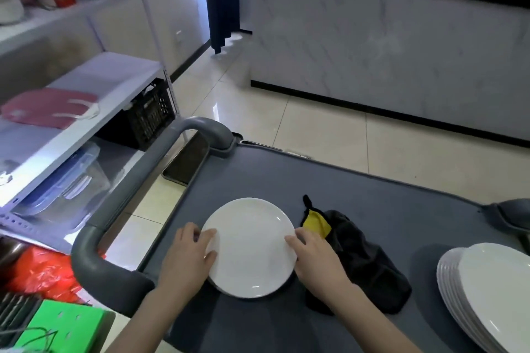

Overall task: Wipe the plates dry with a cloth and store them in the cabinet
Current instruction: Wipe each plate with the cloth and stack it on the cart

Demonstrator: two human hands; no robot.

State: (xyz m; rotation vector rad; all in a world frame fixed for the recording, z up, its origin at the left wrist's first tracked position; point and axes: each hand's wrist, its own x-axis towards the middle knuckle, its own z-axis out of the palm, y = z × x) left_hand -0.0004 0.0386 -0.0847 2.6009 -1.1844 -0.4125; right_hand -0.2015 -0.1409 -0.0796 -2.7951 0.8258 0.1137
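Left hand point(187, 255) and right hand point(315, 259) curl their fingers over opposite rims of the white plate point(249, 246) on the grey cart point(387, 189); lift it level with both thumbs on top, clear of the dark cloth point(361, 255) just beside it.

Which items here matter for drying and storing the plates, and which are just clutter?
Job: plate, held at its rim by the left hand and right hand; black cloth beside it; stack of plates, all on the grey cart.

Lying about: black crate, clear lidded container, red plastic bag, pink flat items, green panel.
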